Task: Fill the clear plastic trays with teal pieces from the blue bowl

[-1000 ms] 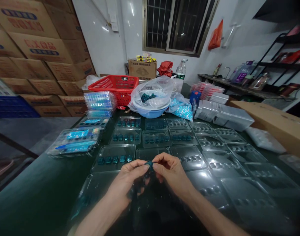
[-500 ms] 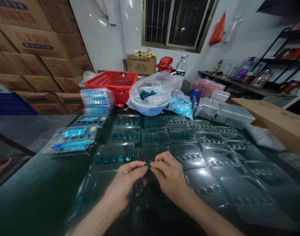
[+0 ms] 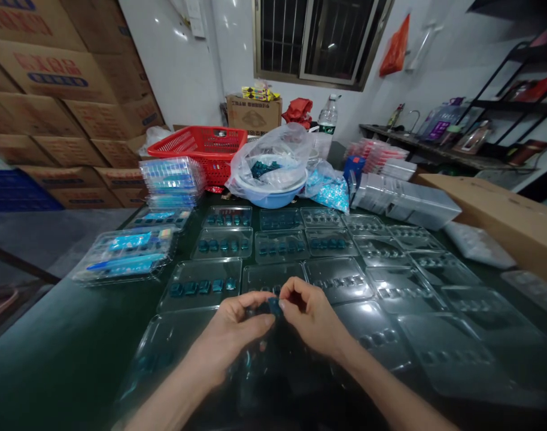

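A small dark teal piece (image 3: 274, 307) is between my two hands over the near middle of the table; its exact kind is hard to make out. My right hand (image 3: 312, 314) pinches its right edge with thumb and fingertips. My left hand (image 3: 231, 326) has thumb and forefinger around its left side. Just beyond the hands lies a clear plastic tray (image 3: 255, 274), partly covered by my fingers. To its left, another clear tray (image 3: 210, 269) holds several teal cube-like pieces (image 3: 204, 287) in a row of wells.
Several clear trays (image 3: 408, 287) spread to the right. At the back stand a blue basin (image 3: 271, 197) with a plastic bag of teal pieces, a red basket (image 3: 197, 143) and a bag of blue bits (image 3: 330, 190). Stacked filled packs (image 3: 172, 179) stand left; a cardboard box (image 3: 493, 209) borders the right.
The teal piece has turned and shows more of its face. My left thumb has dropped away from the forefinger, and the right fingers have shifted slightly right. The view has moved slightly.
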Tool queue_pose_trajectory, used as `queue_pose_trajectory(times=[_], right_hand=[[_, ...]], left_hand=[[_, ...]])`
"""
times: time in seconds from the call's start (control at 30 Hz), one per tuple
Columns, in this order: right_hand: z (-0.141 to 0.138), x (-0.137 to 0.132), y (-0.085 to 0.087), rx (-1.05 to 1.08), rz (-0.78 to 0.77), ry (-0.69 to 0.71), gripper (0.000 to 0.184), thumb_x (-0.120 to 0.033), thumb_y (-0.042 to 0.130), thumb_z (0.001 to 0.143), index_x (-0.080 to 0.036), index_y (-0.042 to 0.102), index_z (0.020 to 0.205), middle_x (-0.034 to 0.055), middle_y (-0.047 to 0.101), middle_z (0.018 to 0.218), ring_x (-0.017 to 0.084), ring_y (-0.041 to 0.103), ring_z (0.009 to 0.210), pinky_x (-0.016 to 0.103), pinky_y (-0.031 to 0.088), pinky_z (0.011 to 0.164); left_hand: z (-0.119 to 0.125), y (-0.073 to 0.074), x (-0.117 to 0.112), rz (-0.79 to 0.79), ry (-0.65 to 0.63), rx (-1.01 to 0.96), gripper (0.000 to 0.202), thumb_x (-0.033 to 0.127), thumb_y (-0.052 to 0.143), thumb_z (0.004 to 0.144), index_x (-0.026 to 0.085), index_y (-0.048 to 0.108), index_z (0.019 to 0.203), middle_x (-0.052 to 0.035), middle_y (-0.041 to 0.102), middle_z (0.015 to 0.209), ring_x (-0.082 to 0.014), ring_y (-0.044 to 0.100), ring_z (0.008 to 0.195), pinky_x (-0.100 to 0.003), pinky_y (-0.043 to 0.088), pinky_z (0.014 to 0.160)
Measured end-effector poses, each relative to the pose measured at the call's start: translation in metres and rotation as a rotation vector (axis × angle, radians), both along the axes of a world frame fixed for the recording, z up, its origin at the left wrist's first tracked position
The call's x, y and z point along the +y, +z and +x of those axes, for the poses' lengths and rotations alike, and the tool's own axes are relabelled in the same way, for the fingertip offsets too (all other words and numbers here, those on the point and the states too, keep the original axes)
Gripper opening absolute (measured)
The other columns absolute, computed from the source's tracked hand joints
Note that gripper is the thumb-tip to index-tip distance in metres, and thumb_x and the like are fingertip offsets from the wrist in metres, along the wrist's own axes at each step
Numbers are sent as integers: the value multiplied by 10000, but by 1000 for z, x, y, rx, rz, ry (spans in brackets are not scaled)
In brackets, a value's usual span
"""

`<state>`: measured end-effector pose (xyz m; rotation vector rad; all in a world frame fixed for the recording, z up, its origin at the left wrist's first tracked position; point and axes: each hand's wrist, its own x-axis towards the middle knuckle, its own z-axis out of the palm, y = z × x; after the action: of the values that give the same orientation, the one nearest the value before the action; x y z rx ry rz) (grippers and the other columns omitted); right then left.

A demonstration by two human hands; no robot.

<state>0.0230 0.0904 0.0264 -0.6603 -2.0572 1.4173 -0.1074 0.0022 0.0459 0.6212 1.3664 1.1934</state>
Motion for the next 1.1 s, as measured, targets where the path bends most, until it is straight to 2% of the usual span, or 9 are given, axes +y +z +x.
queue_pose_trajectory(times=[0.13, 0.33, 0.57, 0.67, 0.77, 0.87, 0.93, 1.0, 1.1], right_hand=[[-1, -4, 0, 91, -180, -2, 64, -191, 466, 773, -168, 461, 715, -41, 418, 619, 76, 394, 550, 185, 309, 485], [-5, -10, -5, 212, -414, -79, 84, -213, 516, 757, -167, 460, 715, -30, 473, 668, 62, 408, 539, 164, 318, 463], [2, -14, -15, 477, -1168, 22, 247, -121, 598, 626, -205, 415, 770, -58, 479, 647, 22, 290, 407, 130, 132, 343], [4, -15, -21, 516, -1260, 47, 240, -122, 604, 621, -202, 431, 766, -59, 472, 644, 18, 250, 393, 130, 127, 334], [7, -18, -22, 447, -1018, 26, 149, -179, 577, 682, -199, 459, 770, -40, 478, 678, 27, 273, 412, 134, 180, 340], [16, -23, -16, 291, -425, -144, 131, -198, 554, 728, -206, 535, 857, 0, 505, 791, 65, 416, 538, 172, 343, 446], [25, -28, -12, 191, -99, -141, 200, -182, 553, 734, -219, 570, 930, 21, 515, 869, 99, 481, 652, 212, 407, 557], [34, -33, -10, 124, 52, -65, 233, -163, 536, 749, -228, 585, 967, 32, 523, 900, 122, 513, 727, 235, 428, 624], [47, -34, -11, 88, 95, -34, 241, -144, 550, 748, -223, 598, 970, 33, 547, 879, 132, 534, 770, 241, 437, 666]], left_hand=[[1, -4, -1, -14, -61, -129, 128, 219, 616, 656, 160, 578, 763, 17, 515, 530, -86, 463, 408, -166, 290, 319], [3, -16, -2, -5, -30, -457, 147, 253, 530, 740, 172, 530, 864, -13, 503, 710, -58, 447, 441, -152, 212, 299], [9, -19, -5, 3, -75, -533, 105, 238, 542, 729, 150, 535, 784, -11, 480, 660, -63, 433, 426, -156, 206, 287], [11, -20, -7, 13, -84, -593, 103, 231, 514, 747, 135, 538, 779, -17, 471, 673, -53, 415, 422, -152, 179, 283], [11, -22, -10, -21, -63, -613, 105, 226, 491, 767, 131, 535, 760, -19, 466, 693, -42, 406, 438, -146, 174, 295], [12, -24, -12, -91, 0, -570, 98, 238, 528, 748, 141, 527, 734, -23, 487, 700, -48, 419, 456, -145, 186, 308], [16, -24, -14, -152, 34, -523, 112, 258, 553, 729, 151, 527, 742, -12, 485, 636, -56, 420, 445, -142, 188, 309], [21, -24, -14, -218, 33, -480, 134, 280, 566, 716, 154, 528, 744, 8, 453, 541, -60, 403, 407, -140, 179, 300], [31, -22, -14, -284, 11, -454, 147, 287, 584, 689, 153, 524, 683, 9, 446, 501, -63, 388, 368, -140, 157, 281]])
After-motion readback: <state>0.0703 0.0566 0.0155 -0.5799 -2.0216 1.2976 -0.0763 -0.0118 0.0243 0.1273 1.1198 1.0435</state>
